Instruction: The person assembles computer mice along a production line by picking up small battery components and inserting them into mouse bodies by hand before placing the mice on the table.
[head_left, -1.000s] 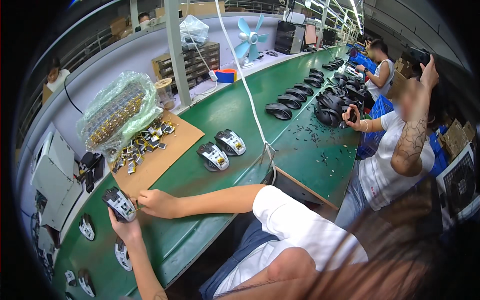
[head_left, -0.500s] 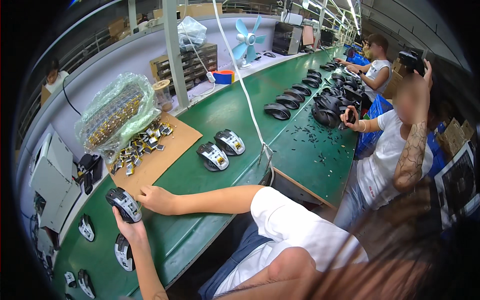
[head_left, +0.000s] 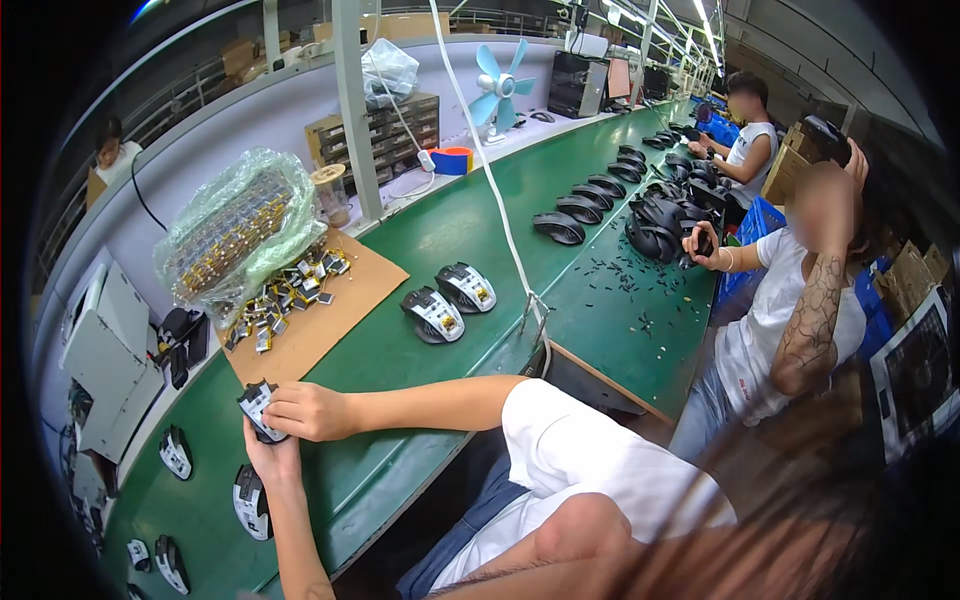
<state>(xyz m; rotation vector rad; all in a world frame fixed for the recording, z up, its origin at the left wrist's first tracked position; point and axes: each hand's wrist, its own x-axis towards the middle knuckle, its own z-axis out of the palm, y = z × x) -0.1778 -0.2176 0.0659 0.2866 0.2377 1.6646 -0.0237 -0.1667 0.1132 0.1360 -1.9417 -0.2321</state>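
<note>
My left hand (head_left: 272, 455) holds a half-assembled computer mouse (head_left: 262, 408), black with a light grey underside. My right hand (head_left: 308, 410) covers part of it, its fingers bent and pressed together on the underside. Whatever sits between those fingertips is hidden. Right behind them lies a brown cardboard sheet (head_left: 365, 275) with a pile of small silver-and-yellow battery cells (head_left: 290, 290). Two more open mice, one nearer (head_left: 433, 315) and one behind it (head_left: 466, 287), rest on the green bench to the right. Another mouse (head_left: 252, 502) lies beside my left forearm.
More mice (head_left: 175, 453) lie at the left. A clear bag (head_left: 240, 225) of battery cells stands on the cardboard. A white cable (head_left: 487, 170) hangs over the green bench (head_left: 420, 225). Across it, co-workers sit by black mice (head_left: 655, 225); a blue fan (head_left: 500, 85) stands behind.
My right hand has moved from beside the mouse onto its underside. The mouse and my left hand have shifted slightly right, and the mouse is turned a little.
</note>
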